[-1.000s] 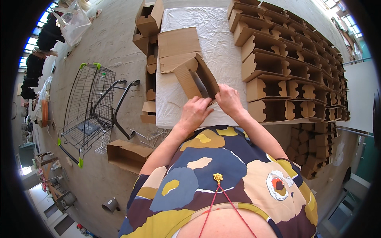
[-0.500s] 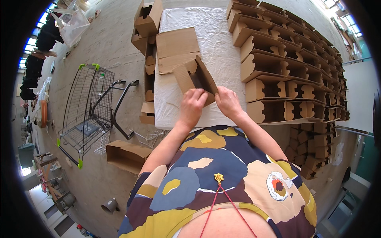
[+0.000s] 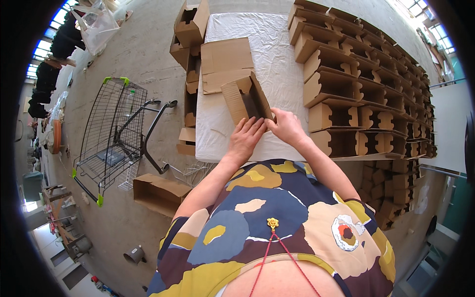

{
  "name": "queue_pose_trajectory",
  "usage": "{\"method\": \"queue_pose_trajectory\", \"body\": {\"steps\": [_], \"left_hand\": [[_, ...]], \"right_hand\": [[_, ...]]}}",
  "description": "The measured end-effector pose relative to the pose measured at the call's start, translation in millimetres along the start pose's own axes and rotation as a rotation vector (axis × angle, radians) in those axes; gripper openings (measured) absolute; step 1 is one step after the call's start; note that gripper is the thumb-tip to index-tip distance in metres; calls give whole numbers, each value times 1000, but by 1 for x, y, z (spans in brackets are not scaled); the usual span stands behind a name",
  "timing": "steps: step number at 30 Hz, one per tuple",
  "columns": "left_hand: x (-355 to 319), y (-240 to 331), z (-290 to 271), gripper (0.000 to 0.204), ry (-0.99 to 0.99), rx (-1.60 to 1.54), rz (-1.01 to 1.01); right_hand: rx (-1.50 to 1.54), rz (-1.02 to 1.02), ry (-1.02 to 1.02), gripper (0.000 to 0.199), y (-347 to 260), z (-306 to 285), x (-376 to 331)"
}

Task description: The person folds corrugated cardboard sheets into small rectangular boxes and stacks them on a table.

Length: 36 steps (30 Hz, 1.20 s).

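Note:
A partly folded brown cardboard box (image 3: pixel 234 103) lies tilted on the white cloth-covered table (image 3: pixel 277 54), its hollow side facing up. My left hand (image 3: pixel 244 139) rests against the box's near end with its fingers stretched out and lying flat. My right hand (image 3: pixel 287 127) pinches the box's near right corner between thumb and fingers. Just beyond the box, a flat creased cardboard blank (image 3: pixel 226 62) lies on the cloth.
Rows of folded boxes (image 3: pixel 334 86) are stacked along the table's right side. More boxes (image 3: pixel 194 29) stand along its left edge. A wire shopping cart (image 3: pixel 111 133) and an open carton (image 3: pixel 158 194) are on the floor to the left.
My left hand has gone from curled fingers at the box's near end to fingers laid flat there. My right hand stays at the near right corner. The view has shifted slightly.

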State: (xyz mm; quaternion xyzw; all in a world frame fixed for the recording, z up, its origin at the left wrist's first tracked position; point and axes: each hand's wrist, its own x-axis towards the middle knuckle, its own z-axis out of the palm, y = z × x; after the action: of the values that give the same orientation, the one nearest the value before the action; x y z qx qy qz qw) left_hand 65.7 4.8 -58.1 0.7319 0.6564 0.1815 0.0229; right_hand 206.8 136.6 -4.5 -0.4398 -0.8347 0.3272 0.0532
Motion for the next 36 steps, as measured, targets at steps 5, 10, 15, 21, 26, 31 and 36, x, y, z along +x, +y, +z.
{"method": "queue_pose_trajectory", "body": {"steps": [5, 10, 15, 21, 26, 31, 36], "left_hand": [[4, -20, -33, 31, -37, -8, 144], [1, -53, -61, 33, -33, 54, 101], [-2, -54, -66, 29, -57, 85, 118], [-9, -52, -63, 39, 47, -79, -9], [-21, -53, -64, 54, 221, -546, -301], [-30, -35, -69, 43, 186, -595, -279], [-32, -29, -55, 27, 195, -702, -439]], "right_hand": [[121, -13, 128, 66, 7, -22, 35], [303, -86, 113, 62, 11, -32, 48], [395, -334, 296, 67, 29, -15, 54], [438, -129, 8, 29, 48, -17, 48], [333, -219, 47, 15, 48, -7, 13], [496, -154, -1, 16, 54, -3, 6], [572, -74, -47, 18, 53, -4, 15]]}}
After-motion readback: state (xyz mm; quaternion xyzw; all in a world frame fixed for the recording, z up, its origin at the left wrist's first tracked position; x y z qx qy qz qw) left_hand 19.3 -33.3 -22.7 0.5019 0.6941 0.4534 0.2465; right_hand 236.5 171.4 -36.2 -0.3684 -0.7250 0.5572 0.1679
